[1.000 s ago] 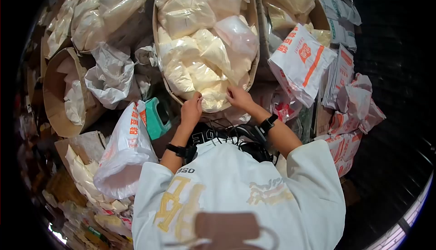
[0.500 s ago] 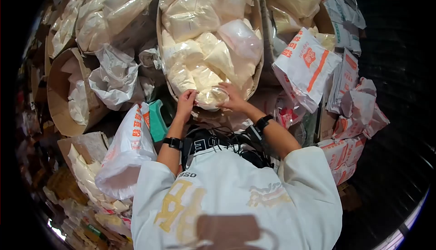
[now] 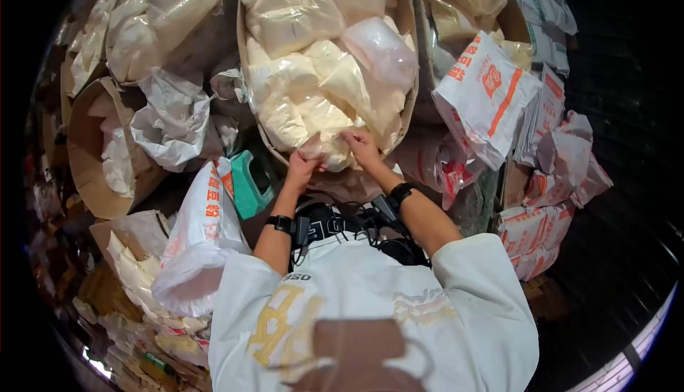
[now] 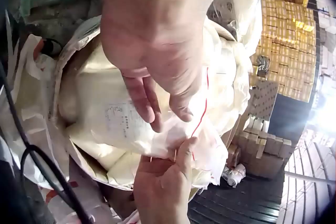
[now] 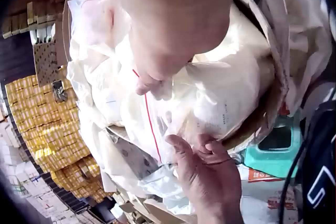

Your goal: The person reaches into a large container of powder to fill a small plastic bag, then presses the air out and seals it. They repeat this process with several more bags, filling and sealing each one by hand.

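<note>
A clear zip bag (image 3: 335, 151) of cream-coloured powder, with a red line along its mouth, lies at the near end of a large oval drum. My left hand (image 3: 305, 164) is at the left of the bag's mouth, thumb and fingers bent about the film. On the right side, my right hand (image 3: 362, 148) pinches the bag's edge. In the right wrist view the red-lined zip strip (image 5: 151, 124) runs down from the right fingertips (image 5: 149, 85). The left wrist view shows a printed label (image 4: 123, 121) on the packed bag below the hands.
The drum's cardboard rim (image 3: 412, 57) surrounds several more powder bags (image 3: 296, 25). Left of me are an open white sack (image 3: 203, 235) and a green plastic container (image 3: 249, 185). White sacks with orange print (image 3: 488, 96) stand at right. Yellow cartons (image 5: 47, 119) are stacked farther off.
Both hands stay at the bag's mouth. The right hand spread over the bag, then drew its fingers together at the edge; the left hand has shifted slightly right and down.
</note>
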Demonstrator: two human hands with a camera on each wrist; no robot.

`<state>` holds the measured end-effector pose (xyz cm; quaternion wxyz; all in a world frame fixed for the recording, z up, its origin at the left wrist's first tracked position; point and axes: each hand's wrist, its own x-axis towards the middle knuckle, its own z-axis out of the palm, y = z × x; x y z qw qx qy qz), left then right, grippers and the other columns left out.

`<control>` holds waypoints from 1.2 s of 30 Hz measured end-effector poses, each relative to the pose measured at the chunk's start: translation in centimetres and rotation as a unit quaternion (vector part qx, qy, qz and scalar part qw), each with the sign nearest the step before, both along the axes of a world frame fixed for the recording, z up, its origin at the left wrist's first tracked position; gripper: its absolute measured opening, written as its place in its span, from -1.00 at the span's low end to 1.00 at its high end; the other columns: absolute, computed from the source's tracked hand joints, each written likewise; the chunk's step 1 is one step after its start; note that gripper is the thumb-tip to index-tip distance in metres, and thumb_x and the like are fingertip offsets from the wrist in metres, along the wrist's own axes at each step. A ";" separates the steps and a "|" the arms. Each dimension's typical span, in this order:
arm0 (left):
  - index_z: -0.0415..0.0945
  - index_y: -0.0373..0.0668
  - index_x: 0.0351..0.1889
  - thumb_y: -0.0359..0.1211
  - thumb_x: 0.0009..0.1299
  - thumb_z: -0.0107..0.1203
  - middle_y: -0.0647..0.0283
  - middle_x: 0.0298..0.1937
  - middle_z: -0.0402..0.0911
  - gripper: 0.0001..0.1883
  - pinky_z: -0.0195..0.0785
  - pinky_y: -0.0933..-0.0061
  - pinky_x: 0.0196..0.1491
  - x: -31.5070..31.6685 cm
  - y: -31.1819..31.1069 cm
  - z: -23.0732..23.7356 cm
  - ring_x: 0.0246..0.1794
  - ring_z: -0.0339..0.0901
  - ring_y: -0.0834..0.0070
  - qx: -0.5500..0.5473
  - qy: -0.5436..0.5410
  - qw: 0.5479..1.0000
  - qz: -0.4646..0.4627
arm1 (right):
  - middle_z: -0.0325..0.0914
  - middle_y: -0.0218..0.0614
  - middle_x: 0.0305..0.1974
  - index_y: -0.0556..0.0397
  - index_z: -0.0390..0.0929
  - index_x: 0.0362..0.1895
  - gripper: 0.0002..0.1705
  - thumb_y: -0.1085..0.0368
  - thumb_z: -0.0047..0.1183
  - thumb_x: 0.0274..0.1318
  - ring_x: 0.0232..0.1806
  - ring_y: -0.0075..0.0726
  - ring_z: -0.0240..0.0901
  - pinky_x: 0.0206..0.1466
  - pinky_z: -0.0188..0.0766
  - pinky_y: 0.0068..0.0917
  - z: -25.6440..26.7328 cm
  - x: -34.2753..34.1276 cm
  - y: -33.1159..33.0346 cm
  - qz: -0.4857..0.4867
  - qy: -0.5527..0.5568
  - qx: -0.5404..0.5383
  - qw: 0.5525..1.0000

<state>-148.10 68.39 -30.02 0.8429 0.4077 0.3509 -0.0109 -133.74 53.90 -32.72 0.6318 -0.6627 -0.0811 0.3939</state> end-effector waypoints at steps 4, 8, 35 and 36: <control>0.52 -0.27 0.05 -0.26 0.50 0.06 0.30 -0.54 0.58 -0.71 0.31 0.63 -0.62 0.1 0.6 -1.7 -0.70 0.47 0.60 0.012 0.065 0.998 -0.006 | 0.67 -0.26 -0.30 0.31 0.61 -0.18 -0.67 0.24 -0.04 0.39 -0.26 -0.46 0.60 -0.11 0.49 -0.57 -1.8 0.1 0.3 -0.025 0.010 0.000 1.000; 0.50 -0.29 -0.37 0.01 0.52 -0.03 0.31 -0.72 0.45 -0.50 0.18 0.61 -0.74 0.9 1.0 -0.7 -0.81 0.39 0.58 0.059 0.157 0.985 0.027 | 0.66 -0.27 -0.32 0.33 0.60 -0.20 -0.61 0.17 -0.04 0.40 -0.32 -0.47 0.60 -0.18 0.49 -0.57 -1.1 0.6 0.6 -0.031 0.078 -0.031 0.996; 0.60 -0.29 -0.11 -0.37 0.30 0.30 0.26 -0.37 0.64 -0.74 0.35 0.65 -0.55 2.1 0.0 2.3 -0.55 0.51 0.63 0.128 0.138 0.981 0.047 | 0.64 -0.43 -0.31 0.23 0.66 -0.15 -0.76 0.33 0.00 0.34 -0.28 -0.59 0.46 -0.16 0.40 -0.58 1.6 -3.0 1.0 -0.033 -0.030 0.001 0.999; 0.60 -0.26 -0.11 -0.32 0.34 0.25 0.31 -0.41 0.62 -0.76 0.29 0.66 -0.59 2.2 0.4 3.4 -0.59 0.49 0.65 0.110 0.133 0.984 0.055 | 0.64 -0.45 -0.32 0.22 0.66 -0.15 -0.76 0.32 0.00 0.34 -0.29 -0.60 0.45 -0.17 0.40 -0.58 2.6 -2.4 1.5 -0.020 -0.042 0.000 0.999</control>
